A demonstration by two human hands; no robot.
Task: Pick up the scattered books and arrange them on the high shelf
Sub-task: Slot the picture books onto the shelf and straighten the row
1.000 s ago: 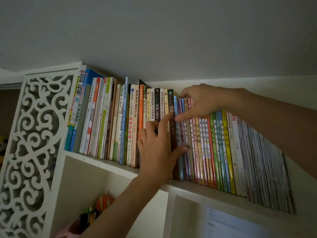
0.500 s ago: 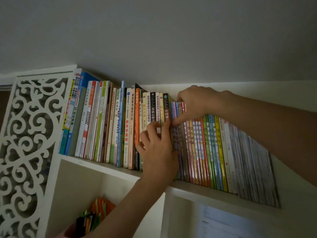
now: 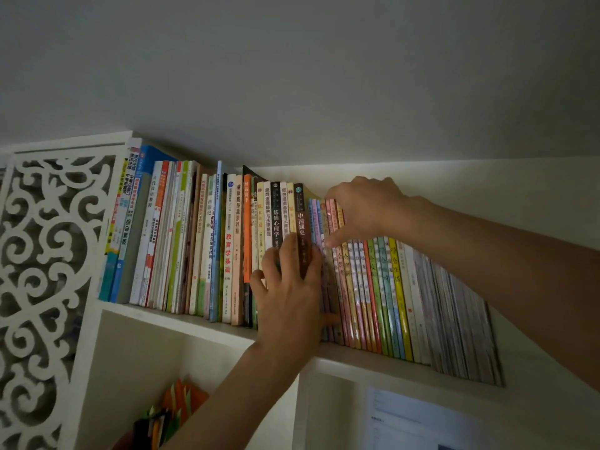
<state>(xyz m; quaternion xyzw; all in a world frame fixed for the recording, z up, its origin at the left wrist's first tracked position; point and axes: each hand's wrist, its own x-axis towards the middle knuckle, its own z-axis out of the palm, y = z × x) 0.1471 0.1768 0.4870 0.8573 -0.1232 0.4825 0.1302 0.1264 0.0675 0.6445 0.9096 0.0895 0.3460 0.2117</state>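
Note:
A long row of upright books (image 3: 201,241) fills the high shelf (image 3: 181,319) just under the ceiling. My left hand (image 3: 289,297) lies flat against the spines around a dark brown book (image 3: 301,219). Its fingers point up and its thumb reaches right onto the thin books. My right hand (image 3: 367,209) grips a few thin pink and blue books (image 3: 330,219) from above, fingers curled over their tops and thumb pressed on their spines. These thin books stand tight against the brown book, with more thin coloured books (image 3: 383,287) leaning to their right.
A stack of thin grey magazines (image 3: 454,319) leans at the row's right end. A white carved lattice panel (image 3: 48,254) closes the shelf's left side. Below are a compartment with colourful items (image 3: 175,407) and a printed sheet (image 3: 415,423). The ceiling is close above.
The thin books under my right hand have closed up leftwards against the brown book. My left hand has flattened on the spines. The view has shifted slightly.

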